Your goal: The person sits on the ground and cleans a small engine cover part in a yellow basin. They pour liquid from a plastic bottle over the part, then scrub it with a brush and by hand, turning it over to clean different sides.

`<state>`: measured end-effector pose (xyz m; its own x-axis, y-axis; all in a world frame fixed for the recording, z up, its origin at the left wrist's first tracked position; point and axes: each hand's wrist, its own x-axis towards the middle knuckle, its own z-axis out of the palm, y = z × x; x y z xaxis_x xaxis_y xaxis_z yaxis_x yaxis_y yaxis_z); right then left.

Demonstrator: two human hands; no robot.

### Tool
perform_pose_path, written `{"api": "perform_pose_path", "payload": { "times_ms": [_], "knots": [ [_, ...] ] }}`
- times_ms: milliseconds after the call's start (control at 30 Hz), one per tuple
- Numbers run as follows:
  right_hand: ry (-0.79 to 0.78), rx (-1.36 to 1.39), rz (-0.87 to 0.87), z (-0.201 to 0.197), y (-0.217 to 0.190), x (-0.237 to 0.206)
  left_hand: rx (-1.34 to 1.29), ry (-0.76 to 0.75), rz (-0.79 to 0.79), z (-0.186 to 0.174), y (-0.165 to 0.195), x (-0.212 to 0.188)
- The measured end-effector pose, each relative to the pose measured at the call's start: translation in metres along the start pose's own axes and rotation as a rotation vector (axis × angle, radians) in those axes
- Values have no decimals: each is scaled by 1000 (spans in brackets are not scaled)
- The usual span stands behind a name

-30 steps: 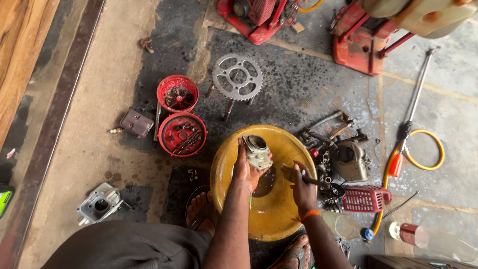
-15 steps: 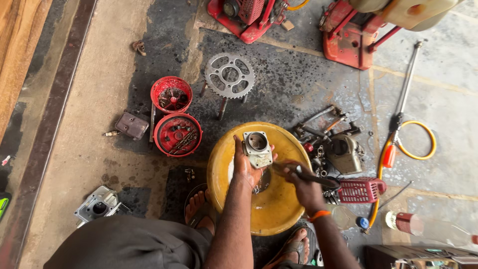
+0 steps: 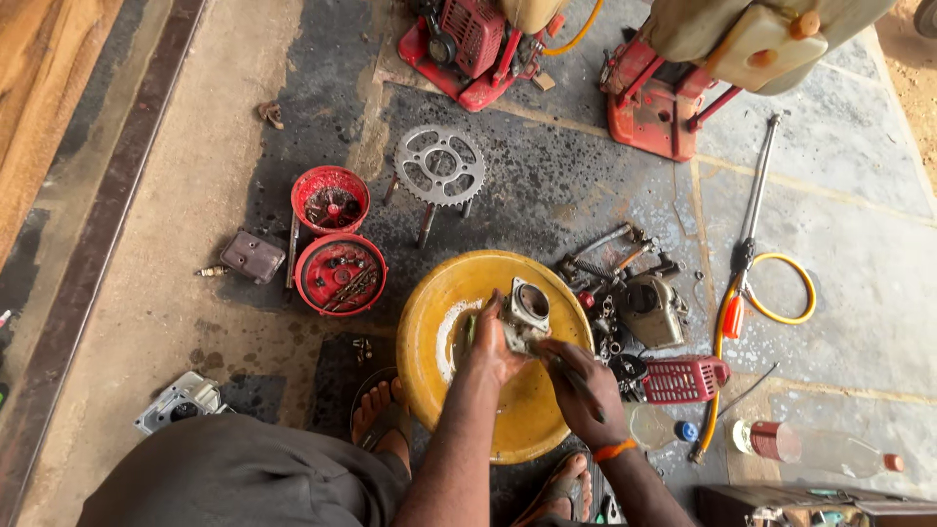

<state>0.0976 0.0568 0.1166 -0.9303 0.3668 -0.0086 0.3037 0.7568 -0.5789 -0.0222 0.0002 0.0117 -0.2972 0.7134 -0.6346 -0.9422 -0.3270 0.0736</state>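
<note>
My left hand (image 3: 491,348) grips a small grey metal engine part with a round opening (image 3: 527,310) and holds it over a wide yellow basin (image 3: 429,327). My right hand (image 3: 576,385) is closed on a thin dark tool (image 3: 576,376) whose tip touches the lower side of the metal part. An orange band circles my right wrist. Both hands are above the middle of the basin, between my sandalled feet.
Two red round lids with small parts (image 3: 340,273) and a toothed sprocket (image 3: 439,164) lie to the left and behind. Loose tools and a grey casing (image 3: 652,310), a red grille (image 3: 683,379), a plastic bottle (image 3: 810,444) and red machines (image 3: 468,44) lie right and beyond.
The view has shifted a little. My left hand has turned the metal part so its round opening faces up, and my right hand has brought the tool closer against it.
</note>
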Motion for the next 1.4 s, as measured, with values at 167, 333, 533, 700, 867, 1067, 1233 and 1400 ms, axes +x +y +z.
{"api": "perform_pose_path", "payload": {
  "times_ms": [167,333,533,700,867,1067,1233,1400],
  "knots": [
    [86,14,-171,10,0,1,56,-159,18,5,-4,4],
    [17,-107,-174,9,-1,1,107,-31,59,9,-13,-1],
    [-10,189,152,9,2,0,-90,-51,40,10,-9,-10],
    [1,-22,29,-14,18,0,-256,-242,127,10,-5,-4],
    [113,78,85,1,13,-8,-255,-207,212,6,-1,6],
    [195,382,104,6,-16,-8,-78,-202,231,6,4,12],
    [122,74,-35,7,-22,-9,-214,-276,56,6,-4,7],
    [209,70,-5,8,-12,-6,-178,-407,194,9,-5,6]
  ]
}}
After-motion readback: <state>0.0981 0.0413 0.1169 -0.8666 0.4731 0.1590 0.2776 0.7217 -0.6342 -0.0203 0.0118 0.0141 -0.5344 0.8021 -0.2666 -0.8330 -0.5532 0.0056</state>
